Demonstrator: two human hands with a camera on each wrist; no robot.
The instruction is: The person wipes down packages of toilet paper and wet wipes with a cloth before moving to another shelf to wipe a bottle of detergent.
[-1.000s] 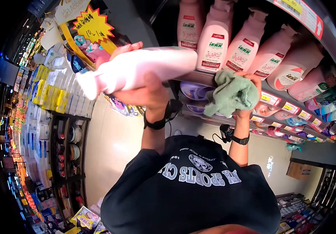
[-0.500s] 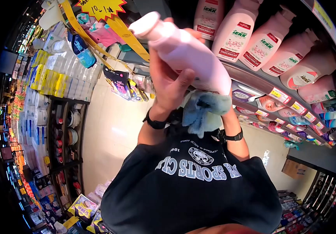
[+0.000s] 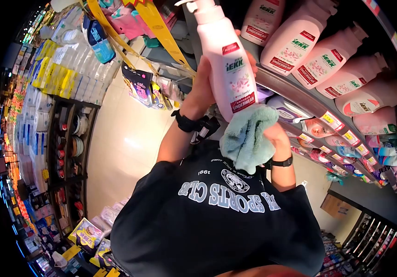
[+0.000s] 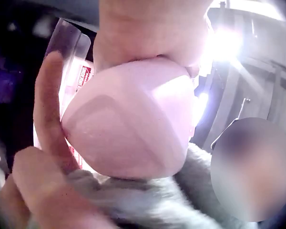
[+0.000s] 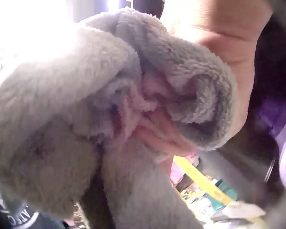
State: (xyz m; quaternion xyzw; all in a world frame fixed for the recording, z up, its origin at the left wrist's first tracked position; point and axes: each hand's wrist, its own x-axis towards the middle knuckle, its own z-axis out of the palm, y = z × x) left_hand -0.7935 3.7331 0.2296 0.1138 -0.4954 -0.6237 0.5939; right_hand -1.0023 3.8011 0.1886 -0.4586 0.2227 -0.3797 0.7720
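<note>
In the head view my left hand (image 3: 203,87) grips a pink pump bottle (image 3: 224,51) round its body, pump at the top of the picture, red-and-green label showing. My right hand (image 3: 279,138) holds a bunched pale green cloth (image 3: 248,138) against the bottle's base, its fingers partly hidden by the folds. The left wrist view shows the bottle's smooth base (image 4: 128,124) close up, the fluffy cloth (image 4: 138,202) alongside it. In the right wrist view the thick, folded cloth (image 5: 62,71) covers much of the right hand (image 5: 217,38).
Several similar pink bottles (image 3: 290,51) stand on the shelf at upper right, above price tags (image 3: 332,121) and lower shelves of goods. Yellow strips (image 3: 164,32) hang at upper left near small hanging packs (image 3: 138,87). Pale floor (image 3: 124,134) lies between the shelves.
The bottle has swung from nearly level to steeply tilted, its label turned into view. The cloth has moved left from the shelf side to the bottle's base.
</note>
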